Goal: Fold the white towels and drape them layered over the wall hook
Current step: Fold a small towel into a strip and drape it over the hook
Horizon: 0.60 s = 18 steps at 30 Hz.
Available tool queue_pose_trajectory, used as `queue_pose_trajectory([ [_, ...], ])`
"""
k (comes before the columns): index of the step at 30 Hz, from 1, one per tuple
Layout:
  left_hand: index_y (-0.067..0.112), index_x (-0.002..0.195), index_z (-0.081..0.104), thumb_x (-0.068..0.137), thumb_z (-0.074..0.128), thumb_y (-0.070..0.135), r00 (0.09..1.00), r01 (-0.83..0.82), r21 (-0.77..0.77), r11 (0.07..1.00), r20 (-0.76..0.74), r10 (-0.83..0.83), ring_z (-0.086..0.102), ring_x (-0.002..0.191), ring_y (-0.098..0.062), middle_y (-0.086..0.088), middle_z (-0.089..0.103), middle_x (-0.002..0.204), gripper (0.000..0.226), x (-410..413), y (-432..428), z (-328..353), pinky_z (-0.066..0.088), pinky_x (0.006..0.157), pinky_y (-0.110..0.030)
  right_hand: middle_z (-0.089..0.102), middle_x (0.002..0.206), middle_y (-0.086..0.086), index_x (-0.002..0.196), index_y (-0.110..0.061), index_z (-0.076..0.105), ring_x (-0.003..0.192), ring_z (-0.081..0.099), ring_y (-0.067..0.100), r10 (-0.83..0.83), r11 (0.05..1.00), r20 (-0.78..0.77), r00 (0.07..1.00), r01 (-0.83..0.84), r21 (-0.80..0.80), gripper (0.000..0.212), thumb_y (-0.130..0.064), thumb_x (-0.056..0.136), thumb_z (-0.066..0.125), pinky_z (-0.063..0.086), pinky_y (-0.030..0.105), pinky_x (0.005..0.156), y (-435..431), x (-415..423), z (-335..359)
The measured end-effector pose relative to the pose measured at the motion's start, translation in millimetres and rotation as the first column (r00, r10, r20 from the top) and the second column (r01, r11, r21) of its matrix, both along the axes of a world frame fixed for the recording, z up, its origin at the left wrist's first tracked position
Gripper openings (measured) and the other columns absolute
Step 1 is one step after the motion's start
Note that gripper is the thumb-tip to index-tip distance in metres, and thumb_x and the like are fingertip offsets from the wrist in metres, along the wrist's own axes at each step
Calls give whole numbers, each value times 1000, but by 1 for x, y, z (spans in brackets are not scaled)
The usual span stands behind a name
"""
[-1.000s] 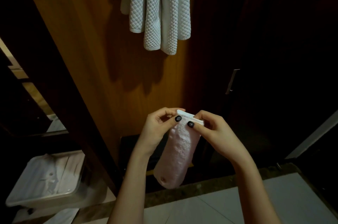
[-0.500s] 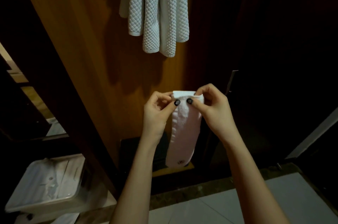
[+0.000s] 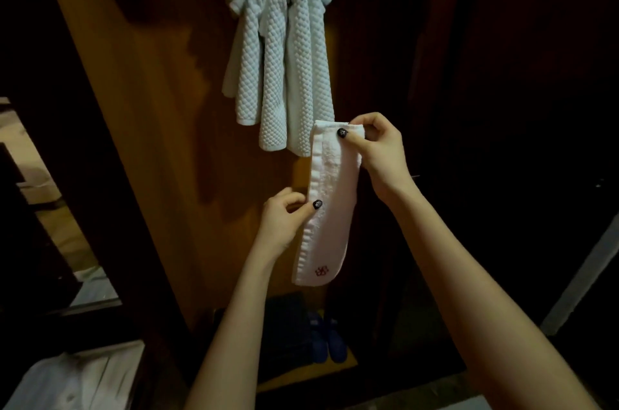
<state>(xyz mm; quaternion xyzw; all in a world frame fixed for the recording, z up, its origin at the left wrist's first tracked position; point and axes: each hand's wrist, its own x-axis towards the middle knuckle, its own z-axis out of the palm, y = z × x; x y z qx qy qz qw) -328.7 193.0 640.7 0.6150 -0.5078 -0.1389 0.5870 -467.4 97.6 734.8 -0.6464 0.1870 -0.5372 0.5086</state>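
We saw the folded white towel (image 3: 326,205) held in the air in front of the wooden panel (image 3: 160,141). Its long axis ran almost upright, leaning slightly so the top sat further right than the bottom. The rounded lower end, with a small red embroidered mark, pointed down, and the ribbed edge faced left. The right hand (image 3: 378,148) pinched the top end between thumb and curled fingers. The left hand (image 3: 284,222) pinched the ribbed edge about halfway down. The top end sat just beside the lowest tips of the hanging towels (image 3: 281,57), which draped from high on the panel. Blue slippers (image 3: 326,339) lay on the floor below.
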Motion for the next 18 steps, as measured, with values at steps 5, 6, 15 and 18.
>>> queue_pose_trajectory([
  [5,8,82,73,82,76,15,996,62,-21,998,-61,-64,53,89,12,7,63,93,8,0,-7,10,41,80,-5,68,85,4,91,-12,63,79,67,16,55,997,53,997,-58,51,10,-5,87,69,55,26,64,-7,7,28],
  [6,3,85,73,82,76,15,991,77,-41,996,-104,-80,57,96,3,0,67,95,13,-3,-7,13,45,86,-12,68,85,5,91,-11,63,78,67,16,61,996,64,996,-65,64,11,-4,87,70,55,27,63,-8,8,33],
  [15,-10,75,57,75,73,57,946,240,-96,966,-201,-255,43,72,-20,-8,47,75,69,-8,-10,20,35,70,-36,66,82,2,89,-10,60,73,66,13,115,990,70,991,-120,72,12,-2,87,69,55,28,65,-20,8,54],
  [18,-17,75,53,71,73,57,940,266,-75,961,-199,-276,41,77,-24,-10,47,80,77,-8,-12,21,32,71,-39,66,82,2,89,-10,60,73,65,13,157,984,52,986,-160,75,12,-2,87,68,55,28,66,-25,7,56],
])
